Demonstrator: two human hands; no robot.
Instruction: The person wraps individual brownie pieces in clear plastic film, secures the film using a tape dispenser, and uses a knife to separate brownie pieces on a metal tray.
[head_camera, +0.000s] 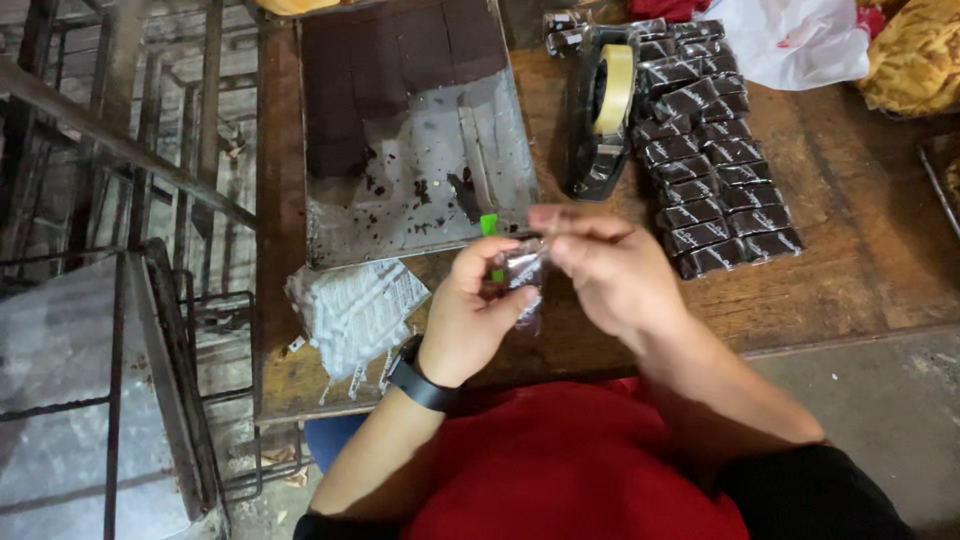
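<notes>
My left hand (470, 310), with a black wristband, and my right hand (610, 270) meet above the near edge of a wooden table (850, 210). Together they hold a small clear plastic wrapper (524, 275) with a dark brown piece inside. The right fingers pinch the wrapper's top while the left fingers cup it from below. A small green object (489, 226) shows just behind the left fingers. Beyond the hands lies a metal tray (440, 190) with dark brown blocks (390, 60) at its far end and crumbs on its bare part.
Rows of wrapped dark pieces (710, 150) lie to the right of a black tape dispenser (603, 110). A stack of clear wrappers (355, 310) sits at the table's near left. A white plastic bag (800, 40) lies at the far right. A metal rack (120, 300) stands left.
</notes>
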